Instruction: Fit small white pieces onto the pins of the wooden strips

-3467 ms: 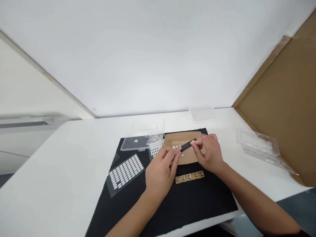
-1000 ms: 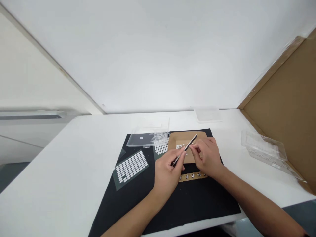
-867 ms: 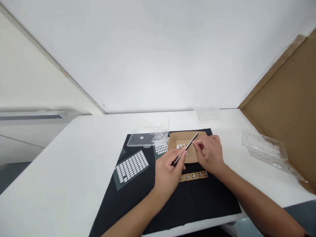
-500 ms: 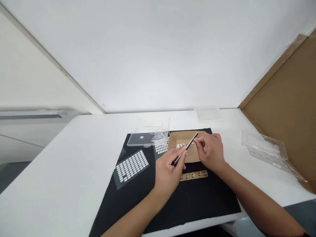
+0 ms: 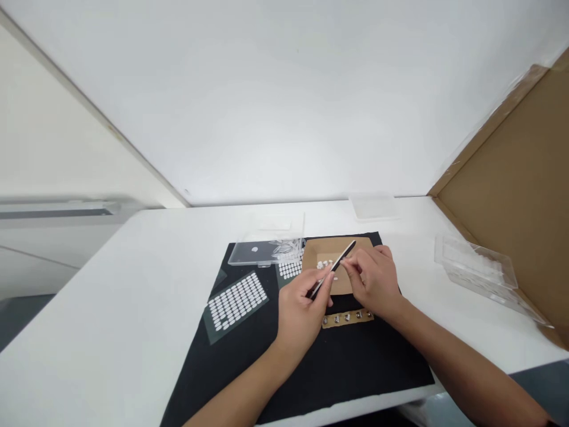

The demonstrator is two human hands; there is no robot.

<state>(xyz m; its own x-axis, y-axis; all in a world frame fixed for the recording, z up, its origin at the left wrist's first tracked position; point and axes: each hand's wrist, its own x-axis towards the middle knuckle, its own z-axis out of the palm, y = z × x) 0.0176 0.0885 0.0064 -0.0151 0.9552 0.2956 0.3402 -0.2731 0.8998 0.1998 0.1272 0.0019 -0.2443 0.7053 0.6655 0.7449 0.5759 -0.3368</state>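
Observation:
My left hand [image 5: 302, 302] is closed round the lower end of a slim nail file [image 5: 342, 255], dark on its face with a pale edge, which points up and to the right. My right hand [image 5: 373, 279] pinches with thumb and fingertips close against the file's upper part. Whatever sits in that pinch is too small to make out. Below both hands lies a brown cardboard tray [image 5: 313, 248] with small white pieces [image 5: 324, 264] in it. In front of the tray is a cardboard strip [image 5: 347, 318] carrying several shiny, dark, nail-like pieces.
A black mat [image 5: 347, 373] covers part of the white table [image 5: 111, 320]. On it lie a sheet of white oval stickers [image 5: 237, 301], another such sheet [image 5: 290, 270] and a clear plastic case [image 5: 249, 252]. Clear boxes [image 5: 475, 264] stand right, beside a cardboard panel [image 5: 511, 172].
My right hand has moved a little left and down, nearer the middle of the nail file. My left hand holds the file almost where it was.

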